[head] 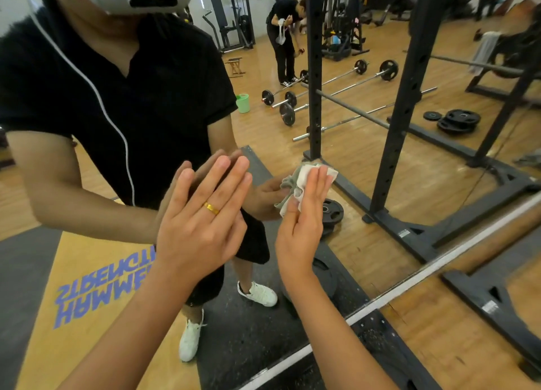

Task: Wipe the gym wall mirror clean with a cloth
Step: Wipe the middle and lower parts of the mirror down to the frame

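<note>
Most of the view is filled by the large glass wall mirror, whose pale metal bottom trim runs diagonally across the lower right. Below the trim lie the light wooden plank floor and a speckled black rubber mat, with the black steel rack foot resting on the wood.

The glass reflects a gym: long steel barbells with black plates lying on the floor, a small green plastic bucket, a stack of black weight plates and a tall perforated black rack upright. A yellow platform with mirrored blue lettering shows at lower left, and a second person in black bends forward far back.

The left hand, wearing a gold ring, lies flat against the glass, fingers straight and grasping nothing. The right hand presses the crumpled white and grey-green cloth onto the mirror with straight fingers, just right of the left hand.

Much of the cloth is covered by those fingers, and where the cloth ends and its reflection begins is hard to tell. The right thumb is out of sight. A single black plate is partly hidden behind the right hand. The mirror's top is cut off, and the far upper right is blurred.
</note>
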`<state>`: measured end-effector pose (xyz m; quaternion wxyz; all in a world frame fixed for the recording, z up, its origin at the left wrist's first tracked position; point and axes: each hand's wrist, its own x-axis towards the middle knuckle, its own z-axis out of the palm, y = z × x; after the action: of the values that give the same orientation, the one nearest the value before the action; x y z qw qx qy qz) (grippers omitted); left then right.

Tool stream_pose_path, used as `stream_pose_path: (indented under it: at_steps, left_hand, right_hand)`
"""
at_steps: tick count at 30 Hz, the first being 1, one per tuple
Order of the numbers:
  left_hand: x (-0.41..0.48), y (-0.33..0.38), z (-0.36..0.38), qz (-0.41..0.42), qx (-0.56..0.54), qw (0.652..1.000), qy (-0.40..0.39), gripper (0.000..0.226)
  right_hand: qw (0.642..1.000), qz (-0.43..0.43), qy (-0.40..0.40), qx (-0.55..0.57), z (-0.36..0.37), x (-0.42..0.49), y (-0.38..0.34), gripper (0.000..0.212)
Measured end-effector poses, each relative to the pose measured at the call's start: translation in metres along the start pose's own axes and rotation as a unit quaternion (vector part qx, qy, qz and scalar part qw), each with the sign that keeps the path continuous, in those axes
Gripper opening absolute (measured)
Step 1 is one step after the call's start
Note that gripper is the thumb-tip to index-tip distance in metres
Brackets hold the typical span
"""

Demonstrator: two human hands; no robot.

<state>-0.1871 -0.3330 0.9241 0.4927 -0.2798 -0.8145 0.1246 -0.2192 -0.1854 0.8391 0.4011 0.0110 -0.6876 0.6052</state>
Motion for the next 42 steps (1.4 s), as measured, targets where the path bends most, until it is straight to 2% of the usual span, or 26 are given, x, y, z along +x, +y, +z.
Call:
stream_pose_path:
  at_steps: [5, 10, 13, 16, 19, 22, 26, 29, 31, 33, 36, 38, 42]
  left_hand:
    - [-0.019, 0.001, -0.038, -0.033, -0.083, 0.996, 0.010, 0.055]
    - [-0.061, -0.063, -0.088, -0.051, -0.077, 0.995, 0.035, 0.047]
    - [-0.082, -0.098, -0.084, -0.036, -0.053, 0.998, 0.006, 0.052]
    - [-0.092, -0.106, -0.077, -0.004, 0.016, 1.000, 0.001, 0.055]
    - [-0.095, -0.107, -0.075, -0.013, 0.015, 0.999, 0.034, 0.052]
    - [-0.097, -0.108, -0.073, -0.011, 0.012, 0.999, 0.040, 0.054]
    - [-0.098, -0.108, -0.069, -0.012, 0.002, 0.999, 0.034, 0.053]
    - [-0.099, -0.107, -0.068, -0.016, -0.002, 0.999, 0.037, 0.053]
    - [-0.098, -0.106, -0.068, -0.010, 0.000, 0.999, 0.040, 0.051]
    - [-0.098, -0.107, -0.067, -0.003, 0.004, 0.999, 0.046, 0.051]
    - [-0.096, -0.108, -0.066, 0.000, 0.008, 0.999, 0.052, 0.052]
    - [-0.096, -0.108, -0.066, -0.001, 0.005, 0.999, 0.051, 0.051]
    - [-0.096, -0.107, -0.066, 0.002, 0.008, 0.998, 0.057, 0.051]
  right_hand:
    - [0.999, 0.012, 0.030, -0.005, -0.005, 0.030, -0.016, 0.061]
    - [0.994, 0.055, 0.098, 0.016, -0.001, 0.063, -0.037, 0.059]
    - [0.989, 0.058, 0.134, 0.006, 0.003, 0.059, -0.039, 0.058]
    - [0.996, 0.034, 0.086, 0.006, 0.023, 0.016, -0.050, 0.059]
    - [1.000, -0.015, 0.009, 0.000, 0.045, -0.041, -0.061, 0.061]
    - [0.999, -0.040, -0.021, -0.018, 0.040, -0.023, -0.064, 0.060]
    - [0.997, -0.063, 0.029, -0.028, 0.025, 0.047, -0.090, 0.057]
    - [0.996, -0.048, 0.079, -0.014, 0.034, 0.055, -0.099, 0.055]
    - [0.998, -0.043, 0.051, 0.006, 0.045, 0.017, -0.092, 0.057]
    - [0.999, -0.045, -0.014, 0.015, 0.059, -0.043, -0.079, 0.059]
    - [0.993, -0.096, -0.067, -0.028, 0.066, -0.081, -0.066, 0.051]
    - [0.992, -0.106, -0.060, -0.035, 0.061, -0.055, -0.072, 0.053]
    - [0.996, -0.084, 0.008, -0.016, 0.051, 0.005, -0.094, 0.056]
